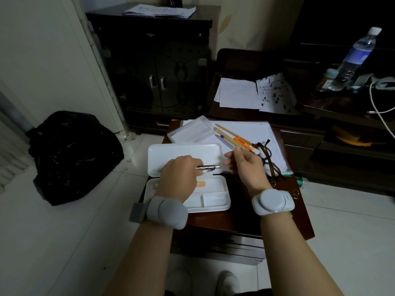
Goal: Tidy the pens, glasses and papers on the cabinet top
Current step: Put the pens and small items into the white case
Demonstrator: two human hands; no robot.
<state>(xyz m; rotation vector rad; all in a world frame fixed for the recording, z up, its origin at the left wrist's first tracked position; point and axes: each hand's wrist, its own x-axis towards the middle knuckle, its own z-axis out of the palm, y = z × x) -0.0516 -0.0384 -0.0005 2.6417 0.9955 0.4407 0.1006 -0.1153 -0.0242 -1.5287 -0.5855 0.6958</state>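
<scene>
A white pencil case (215, 198) lies open on the small brown cabinet top (241, 218), its lid (183, 151) folded back. My left hand (181, 174) holds a silver pen (208, 167) over the case. My right hand (245, 165) grips a bundle of pens and pencils (233, 137), among them an orange one, a blue one and wooden ones. Dark-framed glasses (268, 160) lie on white papers (254, 133) just right of that hand. An orange eraser-like piece (201, 184) sits in the case.
A clear plastic box (191, 130) rests at the cabinet's back left. More papers (252, 94) lie on a dark chair behind. A black bag (72, 154) sits on the floor at left. A water bottle (354, 58) and white cable (378, 107) are at right.
</scene>
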